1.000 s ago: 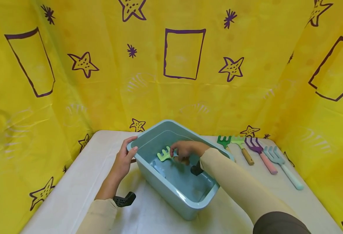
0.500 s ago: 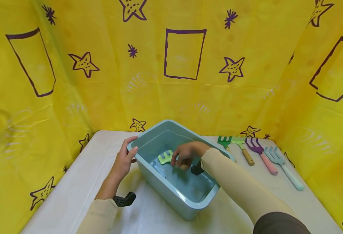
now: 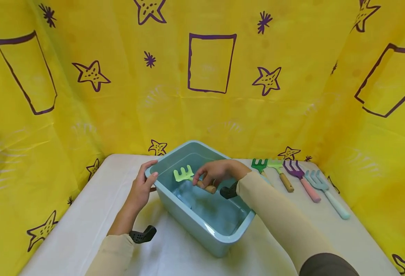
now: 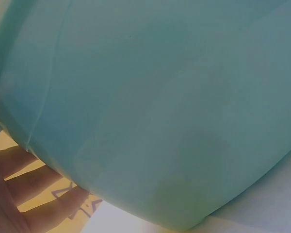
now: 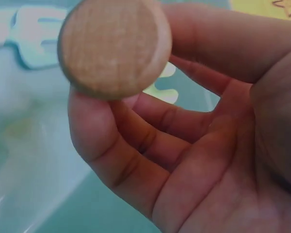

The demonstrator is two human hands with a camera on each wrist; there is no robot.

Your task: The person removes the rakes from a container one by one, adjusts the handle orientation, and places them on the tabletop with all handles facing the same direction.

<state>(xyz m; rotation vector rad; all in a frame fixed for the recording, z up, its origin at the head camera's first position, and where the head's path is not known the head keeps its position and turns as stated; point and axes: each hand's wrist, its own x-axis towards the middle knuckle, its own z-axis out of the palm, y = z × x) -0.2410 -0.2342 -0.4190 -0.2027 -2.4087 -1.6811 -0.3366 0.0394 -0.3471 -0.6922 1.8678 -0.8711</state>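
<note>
Inside a blue-green plastic bin (image 3: 202, 226), my right hand (image 3: 214, 171) pinches the wooden handle of a light green hand rake (image 3: 183, 174). Its tines point to the left, raised off the bin's floor. The round end of the wooden handle (image 5: 114, 48) fills the top of the right wrist view, between thumb and fingers. My left hand (image 3: 143, 186) grips the bin's left corner, thumb over the rim. Its fingers (image 4: 31, 182) lie against the outside wall in the left wrist view. A pale blue fork-like tool (image 5: 36, 36) lies on the bin's floor, mostly hidden in the head view.
On the white table (image 3: 119, 172), right of the bin, lie a dark green rake (image 3: 259, 165), a light green rake (image 3: 282, 176), a purple fork with pink handle (image 3: 302, 178) and a pale blue fork (image 3: 326, 191). A yellow curtain (image 3: 206, 115) surrounds the table.
The light green rake has risen from the bin's floor in my right hand, and its wooden handle now shows. My left hand keeps its hold on the bin. The head view has shifted slightly.
</note>
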